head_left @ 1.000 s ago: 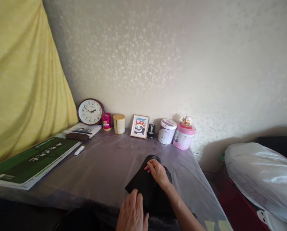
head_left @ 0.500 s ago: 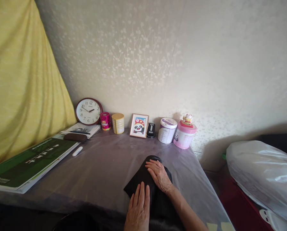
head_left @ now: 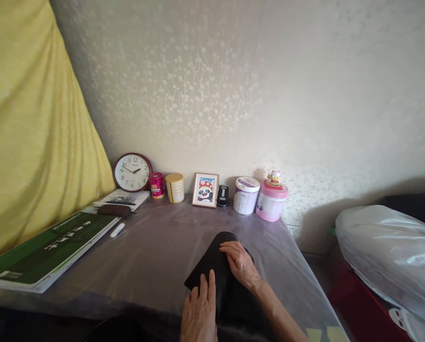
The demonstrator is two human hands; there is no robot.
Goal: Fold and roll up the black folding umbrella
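Observation:
A black piece of cloth or soft leather (head_left: 207, 268) lies on the near part of the table, its far end rounded and a pointed corner sticking out to the left. My left hand (head_left: 200, 304) rests on its near left part, palm down, with the fingers stretched forward and slightly apart. Farther up, my right hand (head_left: 241, 267) lies across the right side of the material, fingers pointing left and a little bent. Neither hand visibly grasps it. Both forearms and the bottom of the frame hide its near end.
Along the wall stand a clock (head_left: 132, 173), a pink tin (head_left: 157, 185), a yellow-lidded can (head_left: 175, 188), a panda picture frame (head_left: 205, 190) and two tubs (head_left: 246, 197). On the left lie a green book (head_left: 44, 247) and a white pen-like object (head_left: 117, 231). A plastic-wrapped bundle (head_left: 387, 251) sits right.
My left hand has slid slightly left and back on the black material, its fingers spreading more. My right hand has shifted a little right, its fingers more bent. The view has tilted slightly.

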